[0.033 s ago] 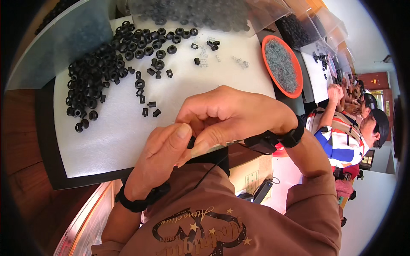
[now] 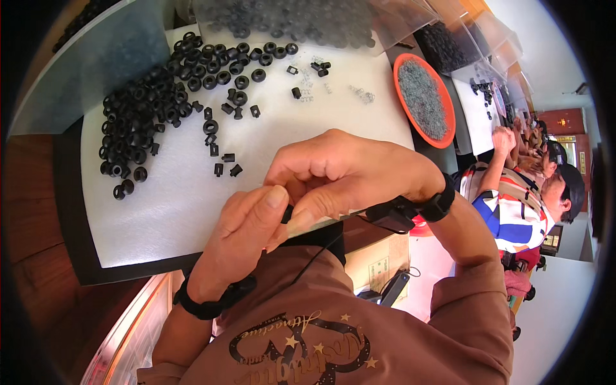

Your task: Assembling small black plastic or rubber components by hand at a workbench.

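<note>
Over the front edge of the white work mat (image 2: 333, 122), my two hands meet with bent, closed fingers. Between the thumbs a bit of a small black plastic piece (image 2: 287, 214) shows; the rest of it is covered by fingers. My left hand (image 2: 242, 228) pinches it from the left, thumb on top. My right hand (image 2: 340, 173) closes on it from the right, fingertips partly hidden. Beyond them lie a heap of black rounded rings (image 2: 138, 106), several small black pieces with square openings (image 2: 228, 157), and thin metal springs (image 2: 361, 94).
A red-orange dish (image 2: 452, 115) full of tiny grey springs sits at the mat's right. Translucent bins (image 2: 90, 74) of black parts stand at the left and back, and another bin (image 2: 478, 61) at the far right. A co-worker (image 2: 507, 205) sits to the right.
</note>
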### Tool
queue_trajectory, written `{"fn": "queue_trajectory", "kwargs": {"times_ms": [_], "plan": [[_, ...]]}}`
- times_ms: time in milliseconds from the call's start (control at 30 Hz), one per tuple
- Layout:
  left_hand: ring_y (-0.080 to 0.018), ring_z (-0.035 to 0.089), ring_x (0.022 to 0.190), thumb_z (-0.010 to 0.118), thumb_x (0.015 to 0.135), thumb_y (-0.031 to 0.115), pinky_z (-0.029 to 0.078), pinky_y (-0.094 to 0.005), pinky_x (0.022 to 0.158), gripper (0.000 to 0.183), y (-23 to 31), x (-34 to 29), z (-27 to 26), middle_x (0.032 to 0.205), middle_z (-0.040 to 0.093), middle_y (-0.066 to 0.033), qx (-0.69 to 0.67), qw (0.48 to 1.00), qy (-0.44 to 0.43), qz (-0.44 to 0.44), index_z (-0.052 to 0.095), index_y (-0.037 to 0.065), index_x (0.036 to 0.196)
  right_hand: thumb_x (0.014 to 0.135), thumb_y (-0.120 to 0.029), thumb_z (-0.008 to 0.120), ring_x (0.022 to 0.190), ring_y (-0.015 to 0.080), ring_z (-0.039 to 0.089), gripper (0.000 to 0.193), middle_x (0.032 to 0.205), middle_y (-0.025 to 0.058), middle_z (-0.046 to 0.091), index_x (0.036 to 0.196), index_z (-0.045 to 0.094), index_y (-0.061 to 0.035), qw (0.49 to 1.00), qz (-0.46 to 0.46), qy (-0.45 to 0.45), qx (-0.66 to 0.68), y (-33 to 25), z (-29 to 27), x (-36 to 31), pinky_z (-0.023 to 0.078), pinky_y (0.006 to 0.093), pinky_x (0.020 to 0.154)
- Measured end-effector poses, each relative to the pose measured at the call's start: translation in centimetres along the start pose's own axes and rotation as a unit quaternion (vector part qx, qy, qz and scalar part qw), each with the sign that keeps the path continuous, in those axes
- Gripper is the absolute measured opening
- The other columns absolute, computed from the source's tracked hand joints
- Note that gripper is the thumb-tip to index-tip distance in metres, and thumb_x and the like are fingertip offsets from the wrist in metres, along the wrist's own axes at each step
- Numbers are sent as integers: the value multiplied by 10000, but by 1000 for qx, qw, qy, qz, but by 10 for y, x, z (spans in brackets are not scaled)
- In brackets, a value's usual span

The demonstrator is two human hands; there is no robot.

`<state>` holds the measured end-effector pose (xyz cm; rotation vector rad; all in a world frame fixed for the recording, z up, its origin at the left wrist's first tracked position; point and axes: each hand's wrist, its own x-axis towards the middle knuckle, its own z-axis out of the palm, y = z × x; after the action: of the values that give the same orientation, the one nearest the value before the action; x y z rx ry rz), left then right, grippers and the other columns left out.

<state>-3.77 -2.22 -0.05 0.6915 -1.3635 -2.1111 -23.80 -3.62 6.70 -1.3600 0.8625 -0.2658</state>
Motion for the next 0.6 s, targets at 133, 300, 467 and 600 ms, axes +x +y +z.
{"fn": "queue_trajectory", "kwargs": {"times_ms": [133,300,467,600], "plan": [[-68,338,484,362,1013,345,261,-249,456,467,0,1,0,535,404,17,-14,1000,9,-15,452,46,665,875,-175,675,769,67,554,328,861,38,629,1085,547,41,999,13,-9,33,6,-1,3,437,224,612],[-58,335,476,338,1022,345,261,-235,444,464,-1,2,-1,536,385,28,-78,996,10,-41,464,47,689,879,-159,667,765,62,539,294,850,27,613,1069,548,33,999,-8,14,49,14,1,9,438,231,634],[-81,351,418,294,1018,413,294,-227,408,552,-1,6,2,515,374,3,-51,999,16,-13,496,-23,747,892,-145,648,770,69,537,247,842,28,607,1041,548,25,996,-74,43,16,17,6,11,444,235,658],[-81,349,420,288,1020,412,300,-226,408,544,-2,7,3,520,378,2,-61,998,14,-9,488,-21,759,898,-116,633,788,77,557,218,854,33,619,1046,551,21,995,-85,57,22,20,8,10,451,240,674]]}}
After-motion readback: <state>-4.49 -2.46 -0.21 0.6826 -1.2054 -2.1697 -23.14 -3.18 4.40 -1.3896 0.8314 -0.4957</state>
